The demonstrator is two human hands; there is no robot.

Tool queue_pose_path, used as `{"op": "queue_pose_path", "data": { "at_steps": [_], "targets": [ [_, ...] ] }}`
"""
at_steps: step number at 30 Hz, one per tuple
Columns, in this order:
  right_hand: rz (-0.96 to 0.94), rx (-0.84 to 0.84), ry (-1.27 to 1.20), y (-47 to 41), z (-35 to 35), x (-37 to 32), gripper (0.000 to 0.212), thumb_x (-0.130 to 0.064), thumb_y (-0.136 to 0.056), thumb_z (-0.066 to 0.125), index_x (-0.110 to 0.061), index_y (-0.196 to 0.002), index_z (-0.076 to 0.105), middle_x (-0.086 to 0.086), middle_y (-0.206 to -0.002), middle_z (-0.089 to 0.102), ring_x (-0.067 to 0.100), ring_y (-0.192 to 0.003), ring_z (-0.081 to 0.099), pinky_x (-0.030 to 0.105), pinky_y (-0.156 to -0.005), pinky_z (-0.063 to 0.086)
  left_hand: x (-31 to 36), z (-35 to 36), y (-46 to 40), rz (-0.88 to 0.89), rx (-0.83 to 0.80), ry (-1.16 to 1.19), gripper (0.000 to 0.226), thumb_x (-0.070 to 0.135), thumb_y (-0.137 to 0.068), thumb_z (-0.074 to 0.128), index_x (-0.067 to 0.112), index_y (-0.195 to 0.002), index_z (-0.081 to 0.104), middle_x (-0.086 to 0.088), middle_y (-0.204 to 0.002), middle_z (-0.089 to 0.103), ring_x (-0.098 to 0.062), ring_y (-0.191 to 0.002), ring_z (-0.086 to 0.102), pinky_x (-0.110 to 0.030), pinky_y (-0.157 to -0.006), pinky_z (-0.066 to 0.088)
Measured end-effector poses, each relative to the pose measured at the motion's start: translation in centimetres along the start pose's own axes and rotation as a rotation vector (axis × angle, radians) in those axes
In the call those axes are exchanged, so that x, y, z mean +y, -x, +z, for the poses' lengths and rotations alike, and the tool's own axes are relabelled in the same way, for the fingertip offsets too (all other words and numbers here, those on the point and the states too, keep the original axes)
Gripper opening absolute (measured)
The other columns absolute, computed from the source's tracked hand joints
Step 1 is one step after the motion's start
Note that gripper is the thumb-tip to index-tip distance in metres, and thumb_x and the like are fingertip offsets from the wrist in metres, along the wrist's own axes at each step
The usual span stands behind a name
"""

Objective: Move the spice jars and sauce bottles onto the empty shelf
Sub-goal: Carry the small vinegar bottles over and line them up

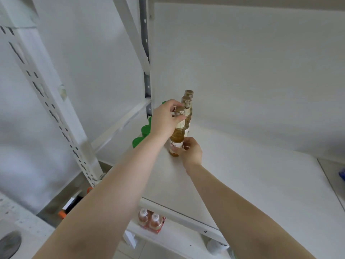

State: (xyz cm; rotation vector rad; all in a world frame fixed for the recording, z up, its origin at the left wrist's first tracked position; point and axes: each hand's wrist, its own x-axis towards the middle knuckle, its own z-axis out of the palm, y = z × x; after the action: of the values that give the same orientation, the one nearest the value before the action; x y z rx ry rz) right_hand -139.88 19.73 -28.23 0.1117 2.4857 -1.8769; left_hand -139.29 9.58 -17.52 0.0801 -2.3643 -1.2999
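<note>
The left hand (164, 118) is pinching the foil-wrapped neck of a slim amber glass bottle (177, 139) standing on the smooth white shelf (242, 174); the right hand (191, 151) is closing its grip on the papery label, with green-capped jars (144, 130) beside.

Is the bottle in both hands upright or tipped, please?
Upright: the bottle stands base-down on the shelf, cap uppermost.

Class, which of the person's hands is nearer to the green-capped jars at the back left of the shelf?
Left. The left hand grips the nearest sauce bottle at its neck, right beside the green-capped jars; the right hand holds the bottle's base, on the far side.
</note>
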Motion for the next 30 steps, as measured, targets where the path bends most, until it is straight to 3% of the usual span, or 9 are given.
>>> {"op": "queue_pose_path", "data": {
  "at_steps": [4,23,26,30],
  "targets": [
    [0.029,0.031,-0.020,-0.7,0.3,0.3,0.036,-0.023,-0.069,0.083,-0.015,-0.097,0.061,-0.005,-0.085,0.062,0.013,-0.079,0.058,0.024,-0.074,0.046,-0.3,-0.1,-1.0,-0.005,-0.029,0.052,0.032,0.013,-0.076,0.076,0.017,-0.106,0.066,0.006,-0.094,0.065,-0.017,-0.091,0.065,-0.039,-0.085,0.054],
    [0.053,0.074,0.055,-1.9,1.0,0.1,0.042,-0.028,-0.070,0.083,-0.010,-0.098,0.057,-0.003,-0.086,0.059,0.014,-0.076,0.055,0.024,-0.069,0.042,-1.3,0.4,-2.2,-0.004,-0.018,0.115,0.033,0.012,-0.075,0.077,0.011,-0.106,0.064,0.000,-0.093,0.064,-0.011,-0.085,0.060,-0.018,-0.080,0.051],
    [0.046,0.085,0.071,-1.8,1.1,0.1,0.041,-0.029,-0.070,0.082,-0.011,-0.098,0.057,-0.002,-0.087,0.061,0.015,-0.078,0.056,0.025,-0.069,0.043,-1.4,0.3,-2.2,-0.007,-0.031,0.115,0.033,0.012,-0.076,0.076,0.012,-0.107,0.063,-0.001,-0.095,0.064,-0.012,-0.086,0.062,-0.021,-0.082,0.053],
    [0.054,0.074,0.062,-1.5,1.2,0.0,0.044,-0.031,-0.071,0.081,-0.012,-0.102,0.056,-0.002,-0.090,0.061,0.016,-0.082,0.057,0.025,-0.070,0.042,-1.5,0.2,-2.0,-0.014,-0.062,0.105,0.038,0.015,-0.076,0.077,0.015,-0.110,0.060,0.002,-0.098,0.062,-0.019,-0.091,0.067,-0.038,-0.086,0.056]
  ]
}}
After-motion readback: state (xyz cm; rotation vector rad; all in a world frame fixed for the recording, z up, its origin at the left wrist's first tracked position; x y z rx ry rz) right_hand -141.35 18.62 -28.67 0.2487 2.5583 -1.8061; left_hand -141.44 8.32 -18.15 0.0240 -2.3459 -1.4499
